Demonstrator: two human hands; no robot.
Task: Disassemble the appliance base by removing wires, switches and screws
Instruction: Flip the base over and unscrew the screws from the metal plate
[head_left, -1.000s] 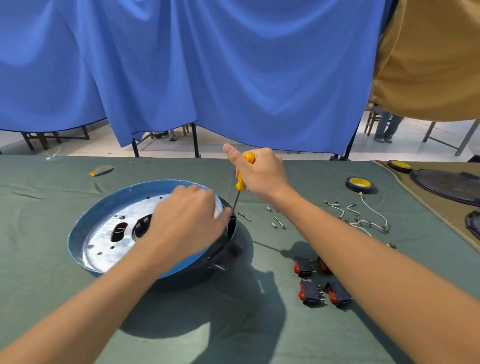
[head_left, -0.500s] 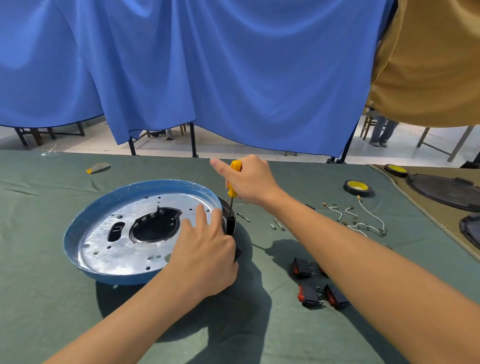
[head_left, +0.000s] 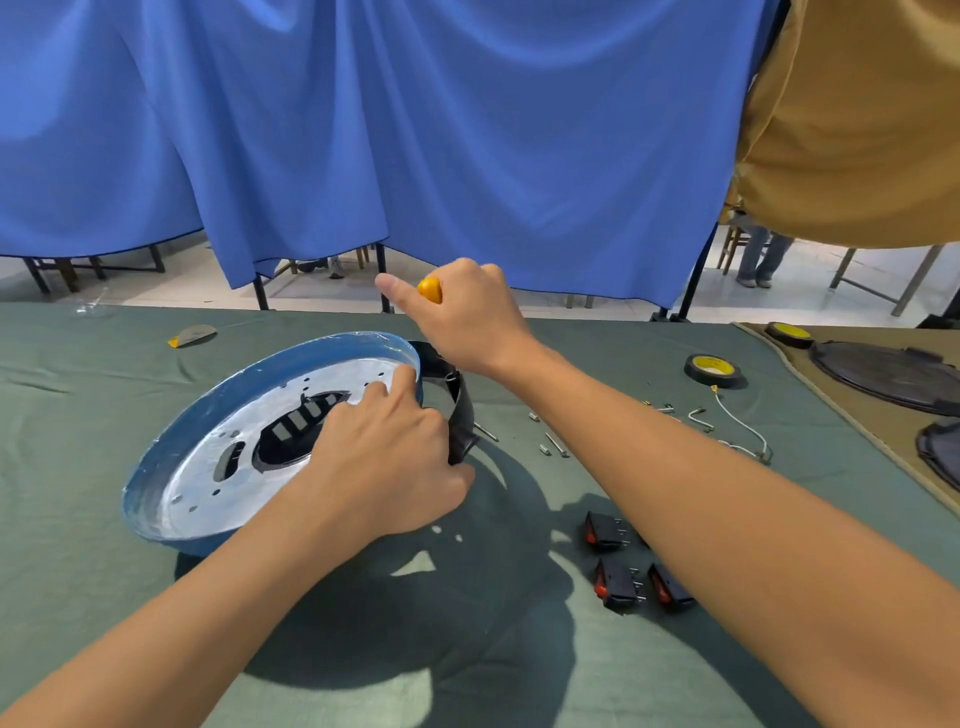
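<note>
The round appliance base (head_left: 192, 467), blue-rimmed with a silver perforated plate, is tilted up at its right side on the green cloth. My left hand (head_left: 384, 457) grips its right edge, where a black plastic band (head_left: 460, 400) stands out from the rim. My right hand (head_left: 467, 322) holds a yellow-handled screwdriver (head_left: 430, 290) just above that band; its shaft is hidden behind the hand. Three black rocker switches with red buttons (head_left: 623, 571) lie at the front right. Loose screws (head_left: 550, 441) and white wires (head_left: 737, 426) lie to the right of the base.
A roll of black tape with a yellow core (head_left: 712, 369) sits at the right. A tan mat with dark round parts (head_left: 893, 379) and another tape roll (head_left: 788, 334) fills the far right. A small yellow-tipped scrap (head_left: 191, 335) lies at the back left. Blue curtains hang behind the table.
The base's right side has lifted, so it now tilts steeply. My left hand slid along the rim to the black band. My right hand rose with the screwdriver.
</note>
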